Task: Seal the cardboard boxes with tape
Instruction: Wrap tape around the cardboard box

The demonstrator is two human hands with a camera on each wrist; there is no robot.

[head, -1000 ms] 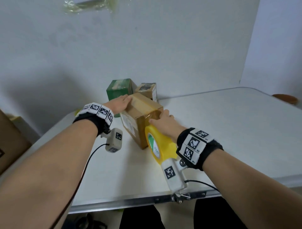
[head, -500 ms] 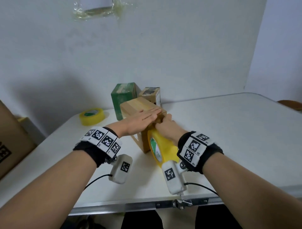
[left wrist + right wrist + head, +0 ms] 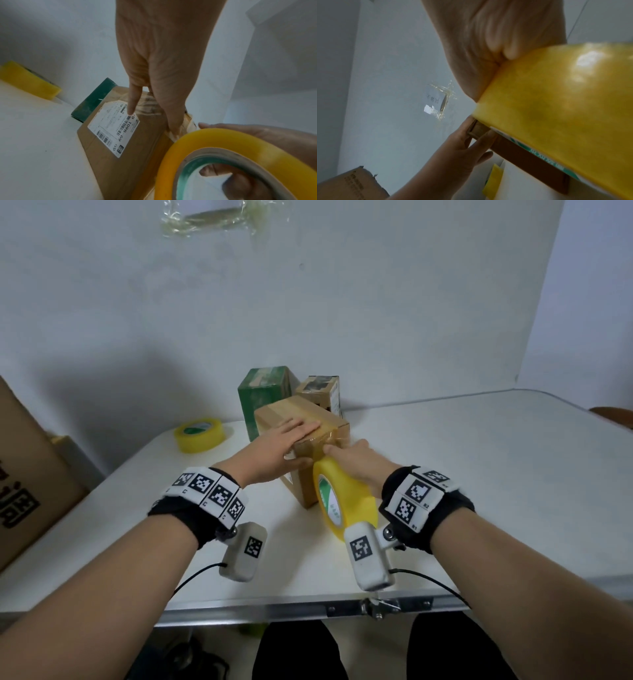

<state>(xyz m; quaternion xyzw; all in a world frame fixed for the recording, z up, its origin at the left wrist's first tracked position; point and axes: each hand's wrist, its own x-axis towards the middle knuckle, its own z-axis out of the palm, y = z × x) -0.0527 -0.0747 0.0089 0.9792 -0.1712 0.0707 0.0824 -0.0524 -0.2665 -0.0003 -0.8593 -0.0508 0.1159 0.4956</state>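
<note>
A brown cardboard box point(image 3: 329, 424) with a white shipping label point(image 3: 113, 128) stands mid-table. My left hand point(image 3: 294, 434) lies flat on its top near the front edge, fingers straight and pressing clear tape down, thumb hanging over the labelled side point(image 3: 132, 108). My right hand point(image 3: 352, 458) grips a yellow tape roll point(image 3: 342, 501) held on edge against the box's near end, with fingers through the core point(image 3: 211, 171). In the right wrist view the tape roll point(image 3: 565, 108) fills the frame under my palm point(image 3: 488, 54).
A second yellow tape roll point(image 3: 200, 434) lies to the left. A green box point(image 3: 263, 392) and a small brown box point(image 3: 320, 390) stand behind against the wall. A large carton point(image 3: 27, 474) stands at far left. The table's front edge point(image 3: 274, 607) is close.
My left hand slid from the box's far left corner across the top toward its near end. The right hand and tape roll stayed at the near end.
</note>
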